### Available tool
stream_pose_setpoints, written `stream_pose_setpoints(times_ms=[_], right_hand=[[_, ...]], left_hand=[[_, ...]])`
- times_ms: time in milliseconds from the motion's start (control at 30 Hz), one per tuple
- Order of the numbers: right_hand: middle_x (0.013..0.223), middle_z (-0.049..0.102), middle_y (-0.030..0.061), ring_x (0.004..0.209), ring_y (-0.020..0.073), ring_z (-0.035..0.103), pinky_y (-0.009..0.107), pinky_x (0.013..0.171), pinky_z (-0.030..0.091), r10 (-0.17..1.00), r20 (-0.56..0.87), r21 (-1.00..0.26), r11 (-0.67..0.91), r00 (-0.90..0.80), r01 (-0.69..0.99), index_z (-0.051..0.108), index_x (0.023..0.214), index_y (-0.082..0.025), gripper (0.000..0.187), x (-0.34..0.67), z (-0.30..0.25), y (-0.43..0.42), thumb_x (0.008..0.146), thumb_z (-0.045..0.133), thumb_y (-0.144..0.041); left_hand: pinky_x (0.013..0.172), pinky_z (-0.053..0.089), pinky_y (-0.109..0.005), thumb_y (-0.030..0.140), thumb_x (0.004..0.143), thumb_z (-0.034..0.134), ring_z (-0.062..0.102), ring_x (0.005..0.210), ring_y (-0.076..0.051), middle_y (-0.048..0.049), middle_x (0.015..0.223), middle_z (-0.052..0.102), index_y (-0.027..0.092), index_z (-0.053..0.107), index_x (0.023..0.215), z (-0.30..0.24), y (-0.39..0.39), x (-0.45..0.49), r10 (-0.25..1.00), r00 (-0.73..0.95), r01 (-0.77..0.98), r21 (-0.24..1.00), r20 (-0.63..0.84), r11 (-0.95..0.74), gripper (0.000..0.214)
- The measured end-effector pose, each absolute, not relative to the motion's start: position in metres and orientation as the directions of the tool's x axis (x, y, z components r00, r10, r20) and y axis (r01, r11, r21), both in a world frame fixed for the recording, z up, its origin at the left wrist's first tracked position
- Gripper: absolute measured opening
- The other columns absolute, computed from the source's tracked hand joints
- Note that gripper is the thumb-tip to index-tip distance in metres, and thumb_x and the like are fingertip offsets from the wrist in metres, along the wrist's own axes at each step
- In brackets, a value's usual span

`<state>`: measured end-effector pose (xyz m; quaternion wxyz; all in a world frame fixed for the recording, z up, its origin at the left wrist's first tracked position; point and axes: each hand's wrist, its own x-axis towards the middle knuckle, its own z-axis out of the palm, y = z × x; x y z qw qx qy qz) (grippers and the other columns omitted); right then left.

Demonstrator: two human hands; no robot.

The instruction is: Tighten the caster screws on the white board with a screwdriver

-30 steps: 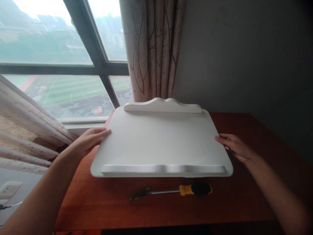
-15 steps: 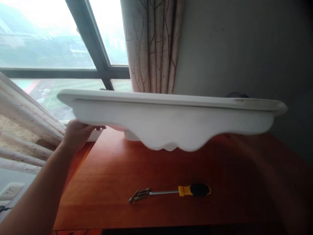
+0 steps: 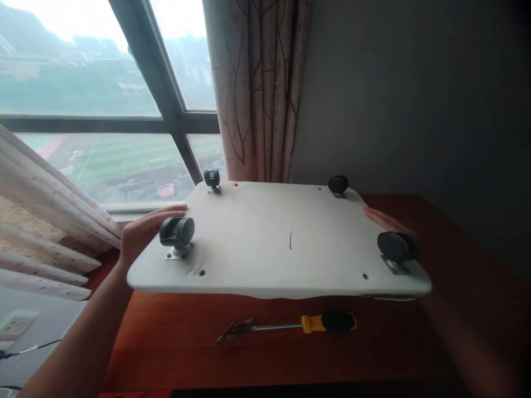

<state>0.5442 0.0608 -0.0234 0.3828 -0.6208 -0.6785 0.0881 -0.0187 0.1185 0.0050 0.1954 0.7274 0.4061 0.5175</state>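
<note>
A white board with a caster at each corner faces me, wheels up, above the desk. The near left caster and near right caster look larger than the far ones. Small holes and pencil-like marks show on its surface. My left hand grips the board's left edge, fingers along the side. At the opposite edge my right hand holds on, partly hidden behind the near right caster. Whether the board rests on the desk cannot be made out. A yellow-and-black screwdriver lies in front, beside several screws.
The reddish-brown desk carries these things. A window stands behind on the left, with patterned curtains beside it. A grey wall closes off the right. At lower left is a wall socket.
The board has tilted from showing its scalloped white side to showing its flat face with casters. Both hands have stayed at its ends. The screwdriver and screws have not moved.
</note>
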Motion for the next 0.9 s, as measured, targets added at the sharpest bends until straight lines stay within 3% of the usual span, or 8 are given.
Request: stream_pose_setpoints(times_ms=[300,433,567,767,900], right_hand=[[0.143,0.062,-0.0003,0.134,0.0263,0.057,0.042,0.121,0.039,0.856,0.516,-0.519,0.334,-0.023,0.787,0.068,0.133,-0.033,0.046,0.540,-0.043,0.069,0.097,0.042,-0.045],[0.145,0.060,-0.0021,0.135,0.0248,0.056,0.041,0.121,0.038,0.877,0.481,-0.530,0.302,-0.012,0.792,0.067,0.134,-0.033,0.046,0.542,-0.051,0.073,0.097,0.042,-0.042],[0.146,0.059,-0.0007,0.137,0.0231,0.054,0.041,0.121,0.037,0.870,0.493,-0.525,0.320,-0.024,0.789,0.067,0.135,-0.031,0.046,0.539,-0.052,0.078,0.098,0.040,-0.041],[0.145,0.060,0.0008,0.138,0.0234,0.054,0.040,0.122,0.037,0.851,0.525,-0.530,0.351,-0.027,0.772,0.067,0.135,-0.028,0.047,0.538,-0.055,0.085,0.099,0.039,-0.042],[0.148,0.058,-0.0012,0.139,0.0225,0.052,0.039,0.123,0.034,0.861,0.509,-0.538,0.312,0.007,0.783,0.065,0.137,-0.029,0.048,0.542,-0.062,0.089,0.098,0.040,-0.041]], left_hand=[[0.109,0.049,-0.046,0.046,0.081,0.076,0.065,0.123,-0.032,-0.0144,0.128,0.071,0.020,0.076,0.113,-0.014,0.115,-0.009,0.819,0.082,0.518,0.677,0.568,-0.522,0.041],[0.110,0.049,-0.045,0.050,0.083,0.072,0.064,0.124,-0.033,-0.0143,0.128,0.071,0.020,0.076,0.111,-0.021,0.114,-0.007,0.825,0.054,0.533,0.683,0.562,-0.500,0.041],[0.110,0.048,-0.045,0.043,0.083,0.073,0.064,0.123,-0.032,-0.0146,0.129,0.070,0.019,0.075,0.112,-0.026,0.115,-0.006,0.825,0.039,0.525,0.691,0.563,-0.497,0.038],[0.111,0.049,-0.042,0.040,0.085,0.072,0.063,0.126,-0.030,-0.0090,0.132,0.068,0.026,0.073,0.115,-0.029,0.113,-0.004,0.843,0.038,0.526,0.706,0.537,-0.474,0.033],[0.111,0.048,-0.042,0.042,0.085,0.070,0.063,0.125,-0.030,-0.0126,0.132,0.068,0.020,0.073,0.114,-0.028,0.113,-0.003,0.860,0.026,0.560,0.705,0.510,-0.435,0.036]])
